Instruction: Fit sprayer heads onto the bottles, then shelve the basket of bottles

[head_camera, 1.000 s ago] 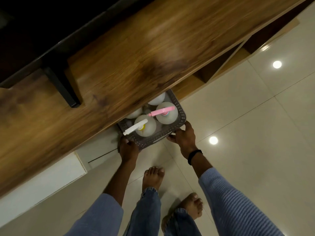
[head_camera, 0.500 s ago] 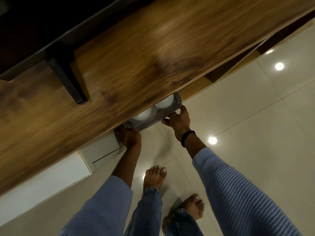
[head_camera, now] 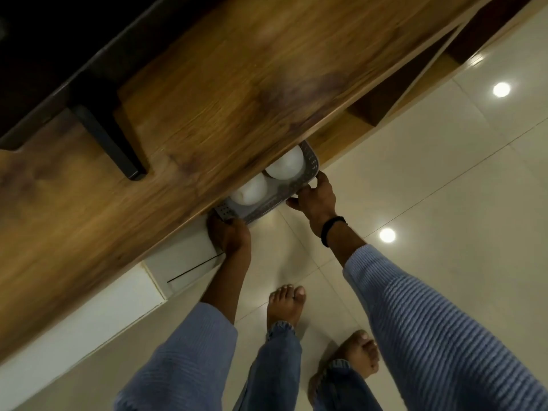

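Grey perforated plastic is under our fingers: we hold the basket (head_camera: 312, 166) by its near edge, our hands set apart at its two near corners. Our left hand (head_camera: 229, 237) grips the near-left corner, fingertips curled in at the rim and partly lost in shadow. Our right hand (head_camera: 315, 200) clamps the near-right corner, thumb along the near wall and fingers wrapped over the rim. A black band (head_camera: 332, 230) circles the right wrist, and blue ribbed sleeves (head_camera: 430, 336) cover both forearms behind the hands.

Just beyond the hands, the basket sits mostly beneath a wooden top (head_camera: 207, 99), and only its near strip shows. Two white bottles (head_camera: 252, 191) stand side by side in it, one nearer each hand. We see only their rounded shoulders. The wood hides their upper parts, so we cannot tell what is fitted on them, nor whether the basket rests on anything.

Just left of the left hand is a white panel (head_camera: 184, 262) with a dark seam. Well beyond the right hand, open wooden compartments (head_camera: 370, 114) show dark interiors. Far beyond the left hand, a black bracket (head_camera: 109, 137) lies on the top.

Behind the hands, toward us, are jeans (head_camera: 281, 366) and bare feet (head_camera: 284, 304) on a pale glossy floor (head_camera: 444, 203), where a round light reflection (head_camera: 387, 235) shines right of the right wrist.
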